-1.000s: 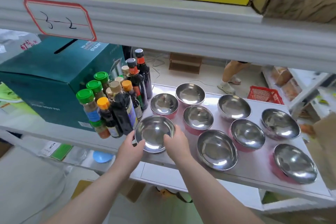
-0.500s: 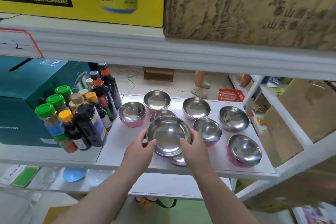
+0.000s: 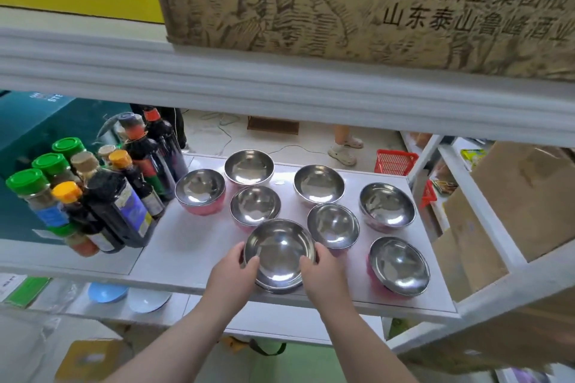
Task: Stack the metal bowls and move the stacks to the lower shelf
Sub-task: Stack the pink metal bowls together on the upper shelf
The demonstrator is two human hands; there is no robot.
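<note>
Gripping the near metal bowl (image 3: 279,253) at opposite rims, left hand (image 3: 231,270) and right hand (image 3: 322,274) both clamped on it, at the shelf's (image 3: 186,246) front edge; it seems nested in another. Likely light, rigid, slick steel. Rim pinch suits best. Seven other bowls (image 3: 387,207) sit behind and to the right.
</note>
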